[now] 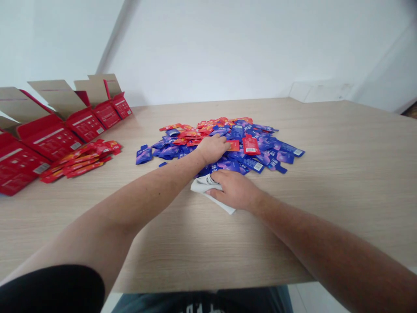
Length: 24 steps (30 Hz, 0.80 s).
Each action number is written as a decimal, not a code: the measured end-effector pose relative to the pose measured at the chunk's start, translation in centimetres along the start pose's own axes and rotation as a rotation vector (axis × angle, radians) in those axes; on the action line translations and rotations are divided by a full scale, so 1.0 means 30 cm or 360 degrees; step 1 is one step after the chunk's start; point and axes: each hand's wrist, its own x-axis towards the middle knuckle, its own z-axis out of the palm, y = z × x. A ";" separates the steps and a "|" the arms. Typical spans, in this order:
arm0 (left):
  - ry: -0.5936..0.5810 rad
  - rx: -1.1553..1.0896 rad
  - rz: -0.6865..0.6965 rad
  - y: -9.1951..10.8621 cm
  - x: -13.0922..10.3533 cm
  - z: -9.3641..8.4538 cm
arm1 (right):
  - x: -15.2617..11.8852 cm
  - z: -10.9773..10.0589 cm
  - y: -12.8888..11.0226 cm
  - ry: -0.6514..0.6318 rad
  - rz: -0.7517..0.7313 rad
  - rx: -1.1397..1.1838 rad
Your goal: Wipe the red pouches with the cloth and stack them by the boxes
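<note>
My left hand (213, 148) reaches into the pile, its fingers closed on the edge of an orange-red sachet (233, 145). Purple-blue sachets (224, 164) lie under and around that hand, and a red sachet with a barcode (250, 145) is just to its right. Nearer to me, my right hand (237, 189) is wrapped round a crumpled white sheet (203, 184) with some dark print. This sheet looks folded, but whether it is paper or a bag I cannot tell. My right fingers are partly hidden by its folds.
Red cartons with raised flaps (52, 135) stand in a row at the left. In front of them several red-orange sachets (83, 158) are stacked. More red sachets (208, 126) lie at the back of the pile. The table (208, 256) meets a white wall behind.
</note>
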 end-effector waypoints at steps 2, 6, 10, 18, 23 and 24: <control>-0.0001 0.0000 -0.0028 0.005 0.013 0.013 | -0.001 -0.003 -0.003 -0.0003 0.0004 0.0001; 0.0012 -0.0008 -0.0089 0.017 0.023 0.022 | -0.002 -0.008 -0.007 -0.0014 0.0001 0.0008; -0.0007 -0.0035 -0.0137 0.022 0.026 0.021 | 0.000 -0.009 -0.006 -0.0022 0.0004 0.0019; 0.0059 -0.0089 -0.0276 -0.006 0.039 -0.021 | 0.001 -0.007 -0.001 -0.0014 0.0006 0.0104; 0.0324 -0.0196 -0.0408 -0.039 -0.031 -0.099 | 0.006 -0.003 0.010 0.0027 0.0024 0.0254; 0.0434 -0.0268 -0.0423 -0.048 -0.062 -0.114 | 0.007 -0.002 0.012 0.0035 0.0033 0.0305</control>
